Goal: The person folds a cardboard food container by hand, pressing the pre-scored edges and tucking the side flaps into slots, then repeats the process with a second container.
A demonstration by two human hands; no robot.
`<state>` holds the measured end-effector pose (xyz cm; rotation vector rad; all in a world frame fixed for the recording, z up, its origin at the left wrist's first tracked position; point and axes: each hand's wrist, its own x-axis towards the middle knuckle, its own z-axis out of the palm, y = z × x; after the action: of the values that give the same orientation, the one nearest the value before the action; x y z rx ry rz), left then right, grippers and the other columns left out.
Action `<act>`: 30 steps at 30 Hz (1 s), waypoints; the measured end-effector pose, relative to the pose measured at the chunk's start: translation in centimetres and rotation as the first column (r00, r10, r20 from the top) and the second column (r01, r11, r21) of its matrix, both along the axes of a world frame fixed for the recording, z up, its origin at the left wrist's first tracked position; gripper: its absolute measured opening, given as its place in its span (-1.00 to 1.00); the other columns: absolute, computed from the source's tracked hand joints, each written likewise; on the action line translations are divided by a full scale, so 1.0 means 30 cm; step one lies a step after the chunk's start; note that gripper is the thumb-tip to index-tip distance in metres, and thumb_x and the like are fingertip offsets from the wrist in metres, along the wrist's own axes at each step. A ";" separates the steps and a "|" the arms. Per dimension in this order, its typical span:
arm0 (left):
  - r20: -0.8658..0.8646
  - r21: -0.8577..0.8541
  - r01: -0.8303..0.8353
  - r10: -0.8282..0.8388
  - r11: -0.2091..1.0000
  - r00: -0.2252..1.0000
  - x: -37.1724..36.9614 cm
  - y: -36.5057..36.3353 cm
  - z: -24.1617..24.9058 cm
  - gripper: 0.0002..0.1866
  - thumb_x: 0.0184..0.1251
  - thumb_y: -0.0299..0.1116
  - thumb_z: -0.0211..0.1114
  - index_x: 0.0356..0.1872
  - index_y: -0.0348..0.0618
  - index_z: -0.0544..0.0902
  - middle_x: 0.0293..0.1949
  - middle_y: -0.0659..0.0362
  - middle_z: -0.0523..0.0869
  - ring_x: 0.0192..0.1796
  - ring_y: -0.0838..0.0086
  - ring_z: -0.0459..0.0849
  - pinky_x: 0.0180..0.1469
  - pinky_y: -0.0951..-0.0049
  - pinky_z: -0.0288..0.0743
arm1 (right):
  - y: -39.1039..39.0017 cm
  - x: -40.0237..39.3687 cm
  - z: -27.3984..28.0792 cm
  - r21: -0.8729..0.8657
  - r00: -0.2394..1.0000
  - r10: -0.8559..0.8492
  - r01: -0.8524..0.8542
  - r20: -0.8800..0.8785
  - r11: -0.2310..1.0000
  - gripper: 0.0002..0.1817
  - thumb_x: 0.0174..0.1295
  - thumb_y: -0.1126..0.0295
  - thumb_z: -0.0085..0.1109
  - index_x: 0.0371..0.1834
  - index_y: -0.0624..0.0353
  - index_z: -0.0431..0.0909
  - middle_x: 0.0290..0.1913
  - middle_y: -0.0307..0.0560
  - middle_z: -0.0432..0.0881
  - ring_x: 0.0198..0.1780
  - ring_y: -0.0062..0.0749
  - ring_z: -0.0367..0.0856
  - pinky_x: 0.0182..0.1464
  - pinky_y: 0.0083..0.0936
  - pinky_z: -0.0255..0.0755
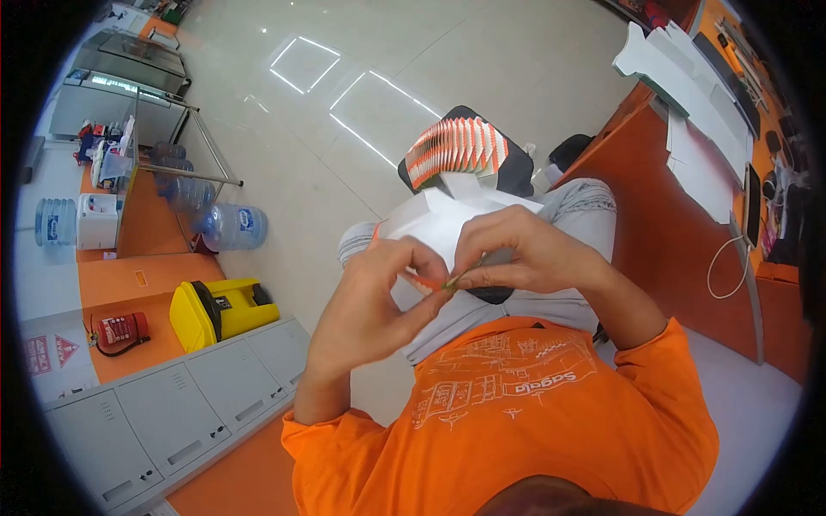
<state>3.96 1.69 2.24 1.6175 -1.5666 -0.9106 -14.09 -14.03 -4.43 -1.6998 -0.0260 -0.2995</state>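
My left hand [370, 301] and my right hand [525, 254] meet in front of my chest, fingertips nearly touching. Between them is a small folded piece [428, 282], orange and green at its edges, pinched by the fingers of both hands. White paper sheets [443, 215] lie across my lap, partly hidden behind my hands. Beyond my knees, a fanned stack of folded orange, white and green pieces [456, 150] rests on a black seat [514, 168].
An orange desk [624, 155] with papers [688, 86] and a white cable [731, 267] stands at the right. At the left are grey lockers [198, 396], a yellow bin [228, 311], a water bottle [237, 227] and a fire extinguisher [120, 331].
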 end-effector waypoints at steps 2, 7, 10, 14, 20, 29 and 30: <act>0.175 -0.103 0.014 0.004 0.995 0.985 -0.016 0.024 0.008 -0.75 0.11 -0.52 0.54 -0.22 -0.13 0.67 -0.35 0.18 0.73 -0.27 0.32 0.74 -0.12 0.37 0.49 | 0.010 0.002 0.002 -0.137 0.997 -0.012 0.022 0.073 0.990 -0.85 0.19 0.46 0.47 -0.21 0.19 0.71 -0.25 -0.16 0.67 -0.20 -0.28 0.63 -0.15 -0.36 0.47; 0.357 -0.050 -0.034 0.050 0.998 0.933 -0.055 0.073 0.072 -0.74 -0.03 -0.61 0.54 -0.29 -0.14 0.70 -0.37 0.17 0.73 -0.33 0.29 0.69 -0.12 0.31 0.45 | 0.076 0.008 0.025 -0.461 0.961 -0.076 0.196 0.265 0.865 -0.86 0.22 0.36 0.45 -0.23 0.10 0.69 -0.21 -0.24 0.66 -0.17 -0.31 0.60 -0.08 -0.32 0.39; 0.447 -0.114 -0.025 0.074 0.993 0.892 -0.029 0.108 0.108 -0.76 -0.04 -0.61 0.54 -0.34 -0.10 0.70 -0.42 0.22 0.69 -0.38 0.31 0.66 -0.14 0.31 0.44 | 0.113 0.013 0.024 -0.410 0.892 -0.232 0.392 0.387 0.823 -0.84 0.19 0.33 0.51 -0.29 0.06 0.68 -0.27 -0.25 0.62 -0.24 -0.33 0.55 -0.08 -0.33 0.36; 0.478 -0.269 -0.063 0.190 0.961 0.858 0.020 0.171 0.141 -0.76 -0.08 -0.61 0.54 -0.43 -0.04 0.69 -0.43 0.31 0.69 -0.38 0.42 0.65 -0.10 0.30 0.46 | 0.139 -0.024 -0.032 -0.267 0.768 -0.494 0.617 0.407 0.740 -0.79 0.14 0.34 0.56 -0.29 0.11 0.69 -0.28 -0.18 0.61 -0.23 -0.36 0.55 -0.21 -0.42 0.33; 0.588 -0.446 0.024 0.273 0.895 0.762 -0.031 0.132 0.005 -0.78 -0.05 -0.57 0.55 -0.43 0.00 0.70 -0.32 0.33 0.75 -0.29 0.49 0.70 0.17 0.19 0.43 | 0.186 0.023 -0.077 0.560 0.920 -0.373 0.374 -0.121 0.740 -0.59 0.39 0.25 0.41 0.10 0.32 0.52 -0.22 -0.21 0.62 -0.15 -0.58 0.63 -0.08 -0.54 0.58; 0.433 -0.227 -0.190 0.274 0.955 0.858 -0.135 0.064 -0.198 -0.82 0.35 -0.45 0.44 -0.09 -0.23 0.68 -0.33 0.16 0.78 -0.23 0.36 0.77 -0.01 0.28 0.60 | 0.138 0.063 -0.190 -0.177 0.709 -0.704 0.698 0.039 0.693 -0.87 0.34 0.43 0.30 -0.19 0.27 0.64 -0.43 -0.07 0.57 -0.50 -0.33 0.60 -0.45 -0.40 0.50; 0.434 -0.228 -0.194 0.278 0.954 0.857 -0.129 0.049 -0.195 -0.82 0.35 -0.45 0.44 -0.09 -0.23 0.68 -0.33 0.16 0.78 -0.23 0.36 0.77 -0.01 0.28 0.60 | 0.139 0.067 -0.201 -0.341 0.661 -0.726 0.737 0.187 0.583 -0.90 0.28 0.46 0.32 -0.22 0.26 0.67 -0.44 -0.05 0.55 -0.52 -0.26 0.59 -0.46 -0.37 0.48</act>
<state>0.08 3.16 -3.60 1.9364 -1.6468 -0.2466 -12.08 -9.87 -10.45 -2.0403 0.6717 -1.0046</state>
